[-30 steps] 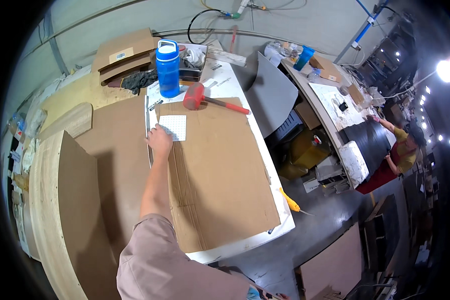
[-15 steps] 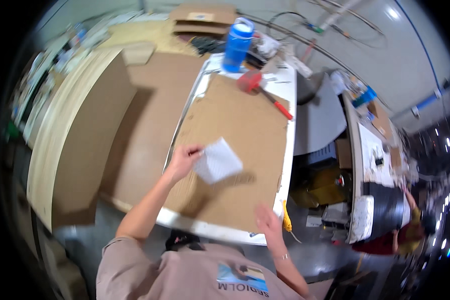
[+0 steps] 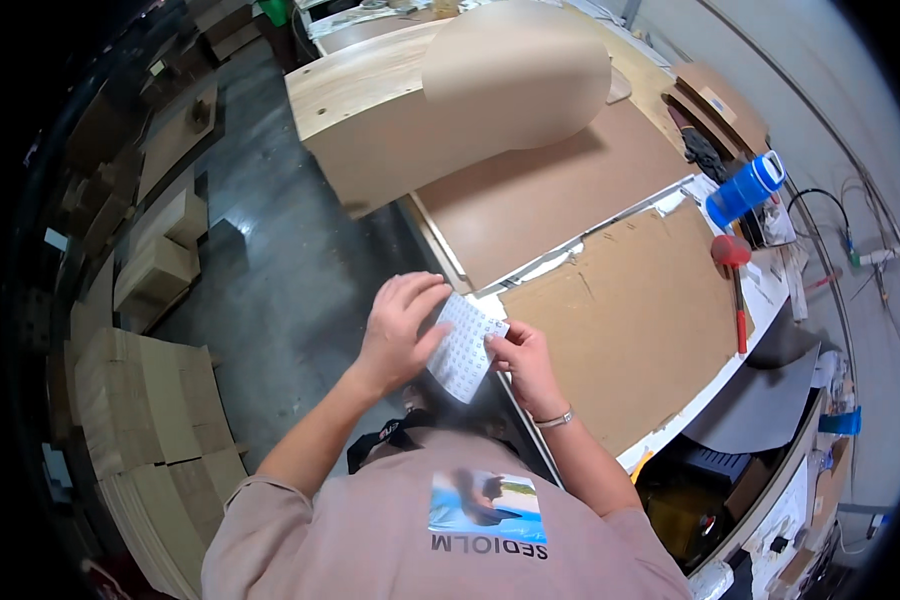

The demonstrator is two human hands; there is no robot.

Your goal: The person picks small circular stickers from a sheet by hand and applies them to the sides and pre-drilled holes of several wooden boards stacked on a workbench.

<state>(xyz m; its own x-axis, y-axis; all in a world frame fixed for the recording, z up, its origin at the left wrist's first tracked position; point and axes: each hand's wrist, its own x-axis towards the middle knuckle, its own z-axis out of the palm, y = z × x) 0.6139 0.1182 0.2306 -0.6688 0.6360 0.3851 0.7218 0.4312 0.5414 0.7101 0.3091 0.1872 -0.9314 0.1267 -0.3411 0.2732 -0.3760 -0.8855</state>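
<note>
Both my hands hold a small white sheet (image 3: 463,347) covered with a grid of little squares, in front of my chest. My left hand (image 3: 398,322) grips its left side with the fingers spread over the top. My right hand (image 3: 519,357) pinches its right edge. The sheet hangs over the near corner of the white worktable (image 3: 670,425), where a large brown cardboard sheet (image 3: 630,320) lies flat.
A red mallet (image 3: 733,262) and a blue bottle (image 3: 743,189) stand at the table's far end. A bigger brown board (image 3: 540,190) and a curved plywood panel (image 3: 510,75) lie beyond. Stacked cardboard (image 3: 140,420) sits on the floor at my left.
The white sheet has come off the cardboard and is now lifted in both hands. My head has turned, so the table now sits to the right.
</note>
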